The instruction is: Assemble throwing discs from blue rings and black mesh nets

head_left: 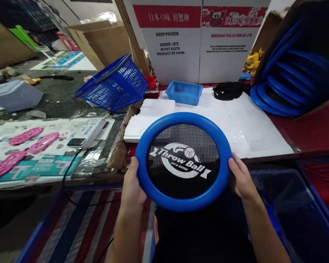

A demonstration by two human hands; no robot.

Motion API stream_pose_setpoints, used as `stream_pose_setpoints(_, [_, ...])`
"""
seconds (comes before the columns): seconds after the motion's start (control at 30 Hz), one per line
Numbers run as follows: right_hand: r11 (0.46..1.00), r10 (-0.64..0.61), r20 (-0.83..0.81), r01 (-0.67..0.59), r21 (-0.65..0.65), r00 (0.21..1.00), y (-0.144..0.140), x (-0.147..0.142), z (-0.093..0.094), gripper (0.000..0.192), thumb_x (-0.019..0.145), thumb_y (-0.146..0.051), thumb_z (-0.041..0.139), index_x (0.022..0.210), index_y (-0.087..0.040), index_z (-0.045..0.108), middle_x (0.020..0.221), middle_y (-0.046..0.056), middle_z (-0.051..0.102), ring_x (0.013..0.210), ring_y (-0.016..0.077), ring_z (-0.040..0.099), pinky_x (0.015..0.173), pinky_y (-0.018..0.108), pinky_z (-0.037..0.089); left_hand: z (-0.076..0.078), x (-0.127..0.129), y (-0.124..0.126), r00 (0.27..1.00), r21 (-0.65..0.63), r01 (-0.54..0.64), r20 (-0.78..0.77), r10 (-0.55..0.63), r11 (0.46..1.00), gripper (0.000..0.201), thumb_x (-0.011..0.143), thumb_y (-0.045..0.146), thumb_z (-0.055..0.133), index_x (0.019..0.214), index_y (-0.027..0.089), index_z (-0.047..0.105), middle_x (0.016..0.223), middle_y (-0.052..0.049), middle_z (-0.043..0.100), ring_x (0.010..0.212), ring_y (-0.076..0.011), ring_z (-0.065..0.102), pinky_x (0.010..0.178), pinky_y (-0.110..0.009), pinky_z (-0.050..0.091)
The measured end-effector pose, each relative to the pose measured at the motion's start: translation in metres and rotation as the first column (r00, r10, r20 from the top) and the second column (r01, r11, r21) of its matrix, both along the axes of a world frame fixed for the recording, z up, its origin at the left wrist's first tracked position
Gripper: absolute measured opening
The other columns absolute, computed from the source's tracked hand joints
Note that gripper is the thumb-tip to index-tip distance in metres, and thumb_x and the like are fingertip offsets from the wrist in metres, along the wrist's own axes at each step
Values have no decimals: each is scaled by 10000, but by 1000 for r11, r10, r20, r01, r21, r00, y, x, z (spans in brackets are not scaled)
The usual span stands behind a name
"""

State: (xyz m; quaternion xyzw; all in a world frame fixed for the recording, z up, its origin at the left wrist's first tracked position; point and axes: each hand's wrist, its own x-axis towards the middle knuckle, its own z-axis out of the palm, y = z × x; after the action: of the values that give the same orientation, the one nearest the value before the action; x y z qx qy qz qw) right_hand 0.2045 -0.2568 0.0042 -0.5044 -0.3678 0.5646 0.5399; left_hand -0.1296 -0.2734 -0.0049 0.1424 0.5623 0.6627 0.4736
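- We clamp our left hand [131,186] on the blue disc [183,160] at its left rim.
- We clamp our right hand [240,177] on its right rim.
- A blue tray [184,92] stands beyond it.

The disc [183,160] I've got in my left hand [131,186] and right hand [241,179] has a thick blue plastic rim, smooth with a bit of a sheen, and black mesh cloth stretched across the middle with a white print on it, pretty matt. White sheets [235,120] on the bench look like smooth foam board, dull finish. The little blue tray [184,92] and the tilted basket [113,84] are both plastic, the basket all open grid. Boxes [197,40] at the back are plain printed cardboard. The stacked rings [287,76] on the right are the same glossy blue plastic.
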Motion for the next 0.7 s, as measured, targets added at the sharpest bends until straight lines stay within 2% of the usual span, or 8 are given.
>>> stream_pose_setpoints(0.13, [990, -117, -95, 109, -90, 989, -1, -16, -7, 548, 950, -621, 799, 1384, -291, 757, 1404, 49, 793, 1390, 287, 701, 1239, 441, 553, -9, 13, -2, 997, -37, 10, 82, -7, 999, 510, 1016, 578, 731, 1341, 189, 783, 1391, -122, 785, 1395, -291, 695, 1241, -449, 543])
stream_pose_setpoints(0.27, [981, -177, -59, 171, -95, 982, 9, -18, -7, 543, 1002, -612, 728, 1378, -221, 749, 1423, 108, 777, 1361, 311, 721, 1240, 516, 554, -16, 20, -13, 1000, 39, -14, -23, 15, 999, 468, 982, 427, 808, 1408, 247, 735, 1438, -69, 763, 1380, -255, 697, 1238, -399, 537])
stream_pose_setpoints(0.4, [987, -149, 59, 144, 76, 987, 13, -19, -11, 559, 1098, -584, 563, 1501, -211, 670, 1485, 132, 735, 1384, 318, 707, 1197, 531, 591, -23, 28, -21, 974, 133, 69, -225, -37, 989, 534, 1037, 414, 739, 1548, 320, 614, 1524, -57, 697, 1394, -249, 682, 1198, -372, 556])
stream_pose_setpoints(0.5, [972, -155, 175, 117, 206, 972, 6, -19, -14, 554, 1136, -549, 490, 1588, -247, 598, 1538, 113, 702, 1443, 303, 663, 1232, 505, 558, -32, 37, -26, 946, 154, 33, -323, 19, 987, 591, 1045, 403, 729, 1602, 347, 541, 1582, -58, 638, 1478, -251, 609, 1256, -381, 490])
stream_pose_setpoints(0.57, [951, -191, 212, 128, 281, 958, -1, -11, -18, 510, 1139, -508, 506, 1594, -294, 594, 1587, 78, 668, 1507, 284, 606, 1303, 501, 477, -41, 40, -30, 946, 162, -22, -316, 73, 987, 625, 1018, 392, 767, 1598, 341, 540, 1571, -59, 635, 1482, -248, 594, 1287, -392, 446])
stream_pose_setpoints(0.63, [925, -200, 230, 106, 366, 953, -7, 4, -23, 484, 1130, -477, 532, 1587, -331, 603, 1621, 53, 639, 1546, 281, 564, 1342, 515, 416, -51, 37, -35, 959, 165, -23, -276, 68, 986, 626, 977, 383, 813, 1554, 312, 579, 1487, -66, 683, 1400, -255, 649, 1261, -411, 469])
stream_pose_setpoints(0.7, [904, -125, 264, 0, 428, 956, -11, 24, -25, 495, 1106, -472, 575, 1584, -346, 609, 1605, 60, 652, 1510, 303, 598, 1309, 542, 454, -62, 28, -40, 975, 185, 33, -223, 9, 982, 580, 927, 348, 856, 1462, 286, 642, 1355, -60, 743, 1269, -257, 720, 1193, -424, 529])
